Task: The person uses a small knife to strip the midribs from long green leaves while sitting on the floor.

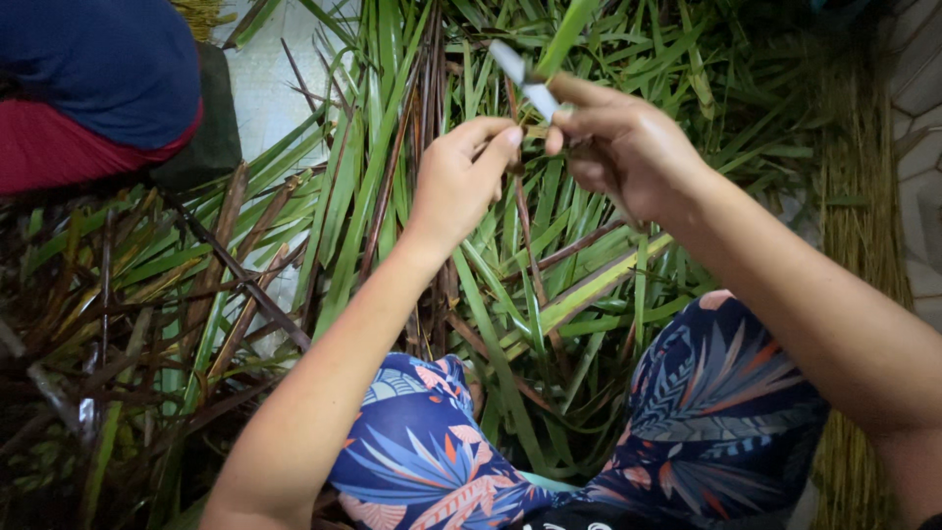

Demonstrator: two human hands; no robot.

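Head view: my left hand [461, 182] pinches a thin brown leaf rib [517, 211] between thumb and fingers, up over the heap of long green leaves [373, 167]. My right hand [623, 147] is curled tight round a small knife [525, 83], its pale blade pointing up-left, touching a green leaf strip [569, 34]. Someone's blue-and-red clothing [93, 88] sits top left.

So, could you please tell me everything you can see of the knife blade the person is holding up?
The knife blade is a narrow, flat strip that looks like pale grey metal, catching the light. It slants up and to the left from the right hand, whose fingers close over its lower end, so any handle is hidden. Its tip points toward the green leaves behind. A green leaf strip runs beside its upper part. The left hand pinches close by; whether it touches the blade is unclear.
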